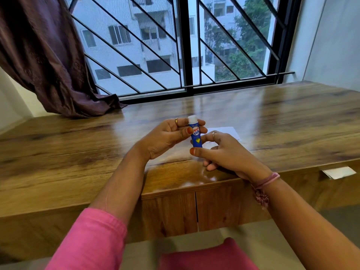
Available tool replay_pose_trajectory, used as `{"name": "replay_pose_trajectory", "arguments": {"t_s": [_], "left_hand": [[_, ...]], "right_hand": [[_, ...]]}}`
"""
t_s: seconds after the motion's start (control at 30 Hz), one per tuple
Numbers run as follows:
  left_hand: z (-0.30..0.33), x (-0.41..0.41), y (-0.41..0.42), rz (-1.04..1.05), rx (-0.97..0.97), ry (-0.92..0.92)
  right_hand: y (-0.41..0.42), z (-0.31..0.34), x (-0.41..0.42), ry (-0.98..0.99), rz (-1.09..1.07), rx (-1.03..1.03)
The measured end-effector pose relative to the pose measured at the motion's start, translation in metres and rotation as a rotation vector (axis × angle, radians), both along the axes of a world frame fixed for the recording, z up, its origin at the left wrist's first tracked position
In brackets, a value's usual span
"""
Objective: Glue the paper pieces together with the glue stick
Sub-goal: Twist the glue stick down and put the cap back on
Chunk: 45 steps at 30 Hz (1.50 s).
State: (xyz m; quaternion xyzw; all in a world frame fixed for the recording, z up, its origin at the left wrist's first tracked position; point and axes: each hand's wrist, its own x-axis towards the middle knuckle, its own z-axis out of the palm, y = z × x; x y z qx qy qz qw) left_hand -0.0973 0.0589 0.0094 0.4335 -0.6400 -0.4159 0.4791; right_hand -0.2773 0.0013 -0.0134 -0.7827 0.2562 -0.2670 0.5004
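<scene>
A blue glue stick [196,134] with a white top stands upright in the air above the wooden table [78,152]. My left hand [165,137] grips its upper body between thumb and fingers. My right hand [224,151] sits just right of and below the stick, fingers curled loosely, thumb close to the stick's base; whether it touches is unclear. White paper [226,133] lies flat on the table behind my right hand, partly hidden by it.
A barred window [185,45] runs along the table's far edge, with a dark curtain [48,61] draped onto the table's far left. A small white paper slip [338,172] hangs at the table's front edge on the right. Cabinet doors [194,211] lie below.
</scene>
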Motion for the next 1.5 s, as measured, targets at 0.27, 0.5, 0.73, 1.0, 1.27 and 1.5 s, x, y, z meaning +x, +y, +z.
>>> {"name": "replay_pose_trajectory", "arguments": {"t_s": [0.27,0.5,0.73,1.0,1.27,1.5], "left_hand": [[-0.002,-0.001,-0.001,-0.022,0.003,-0.034],[-0.001,0.001,-0.001,-0.013,-0.003,-0.007],[-0.004,-0.003,-0.003,-0.02,0.021,-0.052],[-0.004,-0.003,-0.003,-0.052,0.006,-0.042],[-0.004,0.003,-0.006,-0.055,0.037,0.044],[-0.002,0.014,-0.012,0.209,0.017,0.11]], "right_hand": [[0.0,-0.001,0.002,-0.001,-0.112,-0.014],[0.001,0.0,0.001,0.005,-0.035,0.004],[-0.002,-0.003,0.002,-0.008,-0.056,0.035],[0.003,0.0,0.002,0.03,-0.133,-0.057],[0.0,-0.001,0.002,-0.111,-0.024,0.106],[-0.001,-0.003,0.006,-0.074,-0.087,0.094]]}}
